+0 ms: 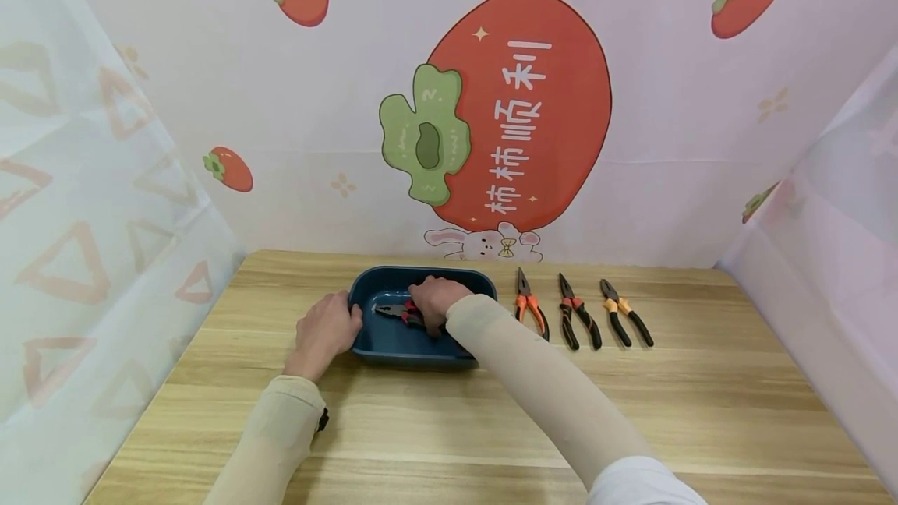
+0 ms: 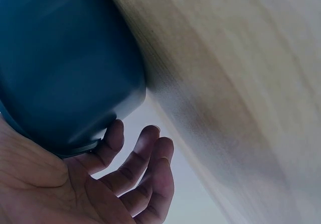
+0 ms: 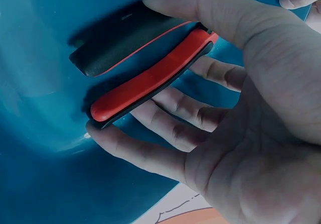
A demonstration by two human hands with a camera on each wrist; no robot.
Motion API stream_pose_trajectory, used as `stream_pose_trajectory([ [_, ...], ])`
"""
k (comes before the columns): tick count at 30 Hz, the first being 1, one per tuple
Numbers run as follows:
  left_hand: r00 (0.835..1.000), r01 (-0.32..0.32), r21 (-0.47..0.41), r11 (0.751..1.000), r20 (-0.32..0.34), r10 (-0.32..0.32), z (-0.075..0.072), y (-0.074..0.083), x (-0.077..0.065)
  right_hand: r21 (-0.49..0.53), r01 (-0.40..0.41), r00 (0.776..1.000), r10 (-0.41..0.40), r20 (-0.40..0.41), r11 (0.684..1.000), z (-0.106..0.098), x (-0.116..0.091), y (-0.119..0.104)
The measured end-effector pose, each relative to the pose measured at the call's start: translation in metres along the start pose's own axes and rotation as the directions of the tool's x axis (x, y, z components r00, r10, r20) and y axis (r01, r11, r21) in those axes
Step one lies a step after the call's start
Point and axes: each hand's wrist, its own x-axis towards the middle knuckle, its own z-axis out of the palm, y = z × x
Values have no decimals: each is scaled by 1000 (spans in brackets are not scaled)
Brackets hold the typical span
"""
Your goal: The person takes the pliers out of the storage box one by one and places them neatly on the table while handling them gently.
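A dark blue rectangular basin [image 1: 414,359] stands near the back of the wooden table. My left hand [image 1: 327,330] grips its left rim; in the left wrist view the fingers bend beside the outer wall. Inside the basin lies a pair of combination pliers [image 1: 390,309] with red-and-black handles, jaws pointing left. My right hand [image 1: 436,301] reaches in over them and holds the handles. In the right wrist view the thumb lies on the black side of one handle, and the fingers [image 3: 170,133] run along the red handle [image 3: 150,86].
Right of the basin, three pliers lie in a row: orange-handled long-nose pliers [image 1: 531,310], red-and-black long-nose pliers [image 1: 579,319] and yellow-and-black pliers [image 1: 623,314]. A cloth-covered wall [image 1: 337,209] rises behind the table [image 1: 421,443], with similar sheets at both sides.
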Motion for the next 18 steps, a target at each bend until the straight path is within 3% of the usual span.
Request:
stream_pose_trajectory([
  [18,1000,-19,8,1000,-12,19,-1,0,-1,12,87,996,-87,-23,996,-6,-3,10],
])
